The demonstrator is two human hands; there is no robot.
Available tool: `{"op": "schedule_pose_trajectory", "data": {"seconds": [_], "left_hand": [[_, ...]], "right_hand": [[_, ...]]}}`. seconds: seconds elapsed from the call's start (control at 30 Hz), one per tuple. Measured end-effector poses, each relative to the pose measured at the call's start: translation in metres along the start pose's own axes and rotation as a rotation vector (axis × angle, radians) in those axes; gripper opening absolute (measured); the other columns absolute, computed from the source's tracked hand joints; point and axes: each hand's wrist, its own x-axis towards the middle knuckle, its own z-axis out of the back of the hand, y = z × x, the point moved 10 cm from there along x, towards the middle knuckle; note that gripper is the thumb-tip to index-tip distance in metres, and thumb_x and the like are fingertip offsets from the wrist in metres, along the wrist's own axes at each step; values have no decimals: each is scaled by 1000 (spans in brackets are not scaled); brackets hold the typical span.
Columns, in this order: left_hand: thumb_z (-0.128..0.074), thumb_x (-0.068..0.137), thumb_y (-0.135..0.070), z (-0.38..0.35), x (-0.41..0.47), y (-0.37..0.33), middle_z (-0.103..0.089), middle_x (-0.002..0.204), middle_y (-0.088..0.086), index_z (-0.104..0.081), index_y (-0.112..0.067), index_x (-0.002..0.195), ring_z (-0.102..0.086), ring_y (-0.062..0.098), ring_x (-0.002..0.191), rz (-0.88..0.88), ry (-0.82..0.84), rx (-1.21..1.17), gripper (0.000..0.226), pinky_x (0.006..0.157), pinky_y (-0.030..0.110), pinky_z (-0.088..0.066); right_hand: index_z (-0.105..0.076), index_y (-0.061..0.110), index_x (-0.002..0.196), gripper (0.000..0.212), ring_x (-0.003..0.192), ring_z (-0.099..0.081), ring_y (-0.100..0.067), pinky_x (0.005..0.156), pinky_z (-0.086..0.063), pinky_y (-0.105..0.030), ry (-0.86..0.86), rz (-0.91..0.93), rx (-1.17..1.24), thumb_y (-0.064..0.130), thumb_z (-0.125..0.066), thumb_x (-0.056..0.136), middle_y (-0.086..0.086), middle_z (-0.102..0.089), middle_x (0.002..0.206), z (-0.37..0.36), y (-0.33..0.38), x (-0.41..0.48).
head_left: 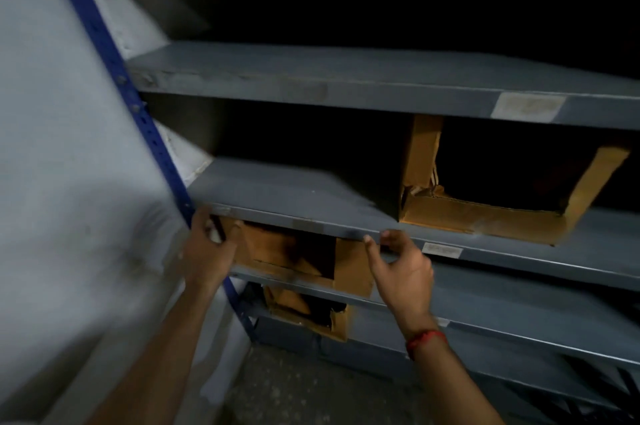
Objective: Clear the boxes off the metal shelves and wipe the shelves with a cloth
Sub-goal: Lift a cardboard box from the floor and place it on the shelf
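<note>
Cardboard box (291, 251) under shelf lip (311, 225): left hand (207, 251) grips its left edge; right hand (405, 268) grasp unclear.

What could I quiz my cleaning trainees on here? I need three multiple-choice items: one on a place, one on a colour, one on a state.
1. Where does the largest cardboard box sit?
A. on the top shelf
B. on the second shelf, right side
C. on the floor

2. What colour is the rack's upright post?
A. red
B. yellow
C. blue

3. How is the largest cardboard box's front?
A. torn open
B. taped shut
C. wrapped in plastic

Answers:
1 B: it rests on the second shelf, at the right of the frame.
2 C: the upright post shows blue against the pale wall.
3 A: ragged cardboard edges frame its dark inside.
</note>
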Motion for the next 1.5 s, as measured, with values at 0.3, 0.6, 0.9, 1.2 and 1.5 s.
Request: {"op": "schedule_pose_trajectory", "data": {"seconds": [0.3,0.6,0.9,1.2,1.5], "left_hand": [[-76,85,-38,62,-35,-32,-66,96,-8,-55,-30,107,-66,20,89,-110,-83,-13,32,83,39,-55],[-72,83,-51,24,-39,61,-68,106,0,-55,-22,108,-66,29,98,-65,253,419,41,83,37,-53],[-72,81,-59,-15,-11,166,-69,112,6,-58,-18,113,-63,32,107,95,392,416,53,82,35,-46],[-77,82,-51,-117,-17,275,-64,131,4,-55,-14,135,-60,26,117,219,488,314,68,84,30,-42],[-80,79,-49,-259,7,361,-52,145,5,-37,-22,149,-52,26,129,157,503,56,85,106,37,-43]], "right_hand": [[-64,23,115,42,102,-59,0,81,-50,-23,-16,89,106,55,-66,89,14,-67,110,55,59,-32],[-62,18,113,44,94,-67,-15,80,-58,-37,29,-79,86,52,-71,85,2,-70,105,19,27,-79],[-56,16,123,55,102,-64,-20,88,-57,-46,154,-300,54,49,-74,84,4,-62,106,-73,-58,-140],[-46,9,140,69,89,-58,-3,93,-49,-31,268,-382,15,42,-74,86,-8,-56,136,-173,-179,-152],[-37,11,149,83,131,-50,-27,101,-42,-30,200,-279,31,47,-74,84,-10,-54,142,-285,-298,-119]]}}
